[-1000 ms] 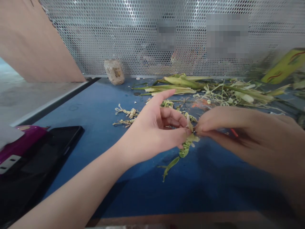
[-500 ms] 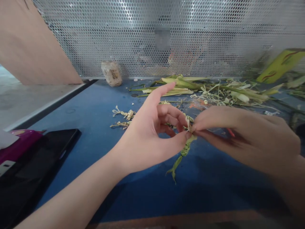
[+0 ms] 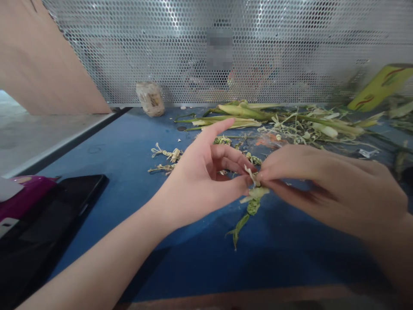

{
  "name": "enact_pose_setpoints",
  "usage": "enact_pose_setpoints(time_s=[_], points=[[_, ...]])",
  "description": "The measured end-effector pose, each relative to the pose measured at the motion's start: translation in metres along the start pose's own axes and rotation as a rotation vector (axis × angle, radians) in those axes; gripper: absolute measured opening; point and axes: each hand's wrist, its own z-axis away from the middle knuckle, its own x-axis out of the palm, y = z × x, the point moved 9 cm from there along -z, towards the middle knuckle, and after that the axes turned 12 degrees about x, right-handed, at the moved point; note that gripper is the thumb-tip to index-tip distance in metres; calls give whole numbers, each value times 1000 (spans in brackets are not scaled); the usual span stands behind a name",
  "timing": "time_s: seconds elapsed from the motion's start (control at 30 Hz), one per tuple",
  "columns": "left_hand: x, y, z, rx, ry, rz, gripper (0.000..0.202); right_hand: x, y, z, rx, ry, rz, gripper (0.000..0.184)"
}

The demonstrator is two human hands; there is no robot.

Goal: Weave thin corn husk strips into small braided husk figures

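Note:
A small braided leaf figure, green with pale strips near its top and a forked leafy tail, hangs above the blue table between my hands. My right hand is closed in a pinch on its upper end. My left hand has its thumb and bent fingers closed at the figure's left side, by the pale strips, with the index finger stretched out away. What lies right between the left fingertips is partly hidden. Behind my left hand lie pale braided pieces, partly covered by the hand.
Green stalks and leaves with shredded pale fibres lie along the back of the table, before a perforated metal screen. A plastic-wrapped bundle stands back left, a yellow packet back right. A black phone lies at left.
My left thumb has drawn back slightly to the left, so more of the figure's pale strips shows. The right hand keeps its pinch in nearly the same spot.

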Motion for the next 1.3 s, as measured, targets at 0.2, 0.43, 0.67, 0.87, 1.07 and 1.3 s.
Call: enact_pose_setpoints(time_s=[0.2,0.43,0.67,0.87,1.07,1.3], points=[[-1,-1,-1,0,-24,-25,82,2,1,0,14,-30,-24,16],[-5,-1,0,1,-10,-76,84,0,0,0,8,-8,-10,17],[-5,1,1,-36,16,-93,86,-1,-1,1,-6,15,45,14],[-5,4,1,23,7,-94,83,0,1,0,27,-25,-62,18],[-5,6,2,18,14,-133,87,1,5,0,38,-77,-201,18],[-5,10,2,-12,34,-162,90,3,8,2,74,-103,-203,23]])
